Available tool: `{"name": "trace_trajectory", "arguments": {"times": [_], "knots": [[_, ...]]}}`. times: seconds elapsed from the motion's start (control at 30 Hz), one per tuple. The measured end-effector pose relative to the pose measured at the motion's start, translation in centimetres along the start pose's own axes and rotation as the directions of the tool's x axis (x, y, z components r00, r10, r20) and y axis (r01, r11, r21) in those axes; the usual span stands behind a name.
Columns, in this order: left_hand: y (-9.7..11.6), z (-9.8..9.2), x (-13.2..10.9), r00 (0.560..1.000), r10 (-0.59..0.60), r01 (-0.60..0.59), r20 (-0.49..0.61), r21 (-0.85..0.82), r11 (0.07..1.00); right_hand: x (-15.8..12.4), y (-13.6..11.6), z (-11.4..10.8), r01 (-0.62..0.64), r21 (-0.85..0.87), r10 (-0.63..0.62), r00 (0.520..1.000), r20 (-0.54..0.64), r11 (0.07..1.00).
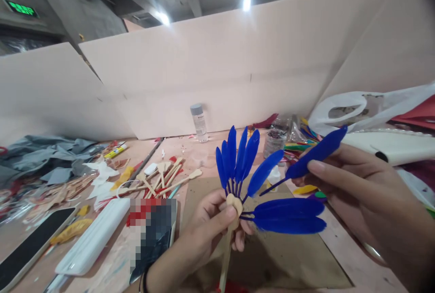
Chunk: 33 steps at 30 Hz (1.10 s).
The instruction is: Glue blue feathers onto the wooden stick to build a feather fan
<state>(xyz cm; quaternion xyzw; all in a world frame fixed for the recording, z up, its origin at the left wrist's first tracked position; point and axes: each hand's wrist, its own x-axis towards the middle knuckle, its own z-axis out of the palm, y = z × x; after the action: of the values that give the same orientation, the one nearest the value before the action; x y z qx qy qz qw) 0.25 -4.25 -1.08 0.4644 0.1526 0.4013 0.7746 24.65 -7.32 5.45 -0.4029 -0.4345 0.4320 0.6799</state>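
My left hand (217,220) is closed round the heart-shaped head of a wooden stick (225,256), its thumb pressed on the front. Several blue feathers (250,150) fan up and out to the right from behind that head, their dark quills gathered there. Between the thumb and fingers of my right hand (353,179) is one more blue feather (317,154). Its quill tip points down left, close to the fan and apart from the wooden head. My left fingers partly hide the stick's back.
Below lies a brown board (292,256). Several wooden sticks (163,177), a white power bank (95,234) and phones (34,243) lie left. Behind stand a clear bottle (199,123) and a jar (274,141). A plastic bag (346,107) and coloured feathers are at right, grey cloth (44,159) far left.
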Motion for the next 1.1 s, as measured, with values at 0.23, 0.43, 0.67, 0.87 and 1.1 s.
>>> {"name": "trace_trajectory", "arguments": {"times": [0.23, 0.43, 0.67, 0.87, 1.1], "knots": [[-0.1, 0.0, 0.0, 0.999, 0.019, -0.018, 0.039, -0.035, 0.999, -1.2, 0.4, -0.2, 0.01, -0.246, 0.001, 0.999, 0.042, 0.969], [-0.1, -0.1, 0.0, 0.995, -0.002, 0.01, 0.102, -0.078, 0.997, -1.6, 0.1, -0.1, -0.003, -0.276, 0.004, 1.0, 0.002, 0.961], [0.1, 0.2, -0.2, 0.995, -0.054, 0.06, 0.078, -0.082, 0.995, -1.7, 0.4, 0.3, -0.028, -0.255, 0.025, 1.0, -0.015, 0.967], [0.0, 0.1, -0.3, 0.996, -0.05, 0.055, 0.071, -0.071, 0.996, -1.8, 0.3, 0.7, -0.036, -0.261, 0.022, 0.998, -0.056, 0.965], [-0.3, -0.1, -0.4, 0.996, -0.058, 0.063, 0.067, -0.075, 0.995, -1.9, 0.2, 0.8, -0.038, -0.241, 0.024, 0.998, -0.058, 0.97]]}}
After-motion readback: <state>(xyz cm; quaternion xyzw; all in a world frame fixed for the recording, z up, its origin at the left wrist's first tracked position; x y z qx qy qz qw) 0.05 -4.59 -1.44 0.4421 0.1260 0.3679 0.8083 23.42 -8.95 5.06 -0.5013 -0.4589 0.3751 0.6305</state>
